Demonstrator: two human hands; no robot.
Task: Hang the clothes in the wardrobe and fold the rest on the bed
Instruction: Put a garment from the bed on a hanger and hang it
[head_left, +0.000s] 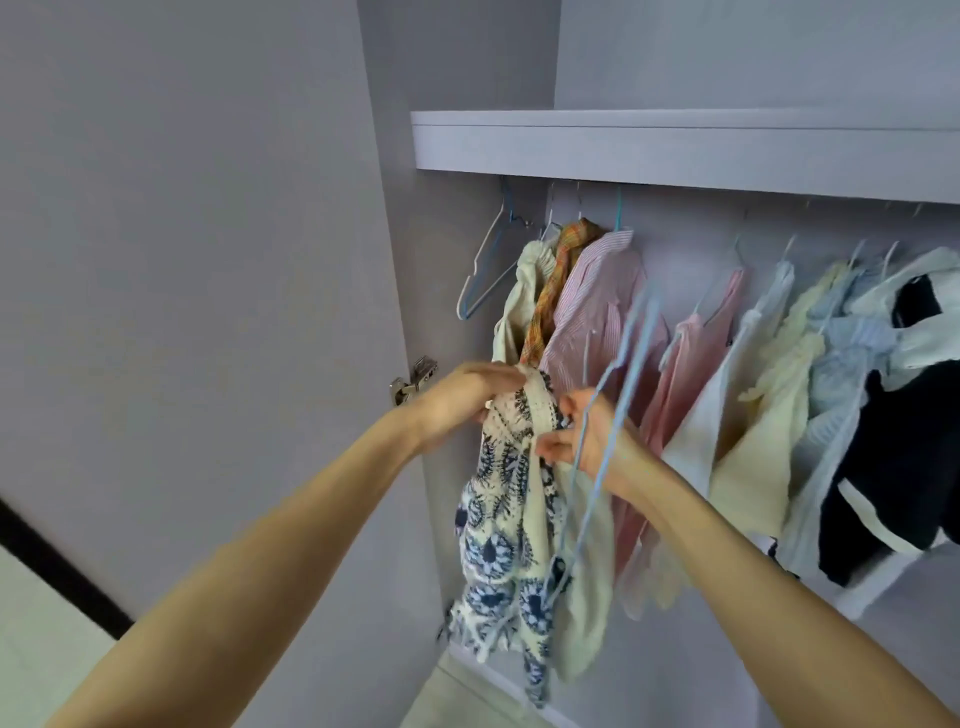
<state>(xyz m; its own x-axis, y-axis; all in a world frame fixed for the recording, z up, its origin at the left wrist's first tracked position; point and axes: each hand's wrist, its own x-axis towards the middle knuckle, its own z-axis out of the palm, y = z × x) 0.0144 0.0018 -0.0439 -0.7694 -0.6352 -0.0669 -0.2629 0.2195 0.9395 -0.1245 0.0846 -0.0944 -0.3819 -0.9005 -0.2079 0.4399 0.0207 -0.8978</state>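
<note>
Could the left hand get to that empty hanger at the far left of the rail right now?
Probably not yet: the left hand is gripping the patterned top. The empty hanger itself hangs unblocked just above it.

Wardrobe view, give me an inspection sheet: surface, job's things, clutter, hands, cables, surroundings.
Surface: pale wardrobe shelf above the hanging garments; the rail is hidden.
Job's things: blue-and-cream patterned garment held up in front of the wardrobe; light blue wire hanger blurred beside it.
Clutter: empty hangers at far left; pink striped shirt, cream tops and a dark garment hanging.
Hands: left hand grips the garment's top; right hand pinches the fabric, hanger against it.
Cables: nothing seen.
Surroundings: open wardrobe door with hinge.
</note>
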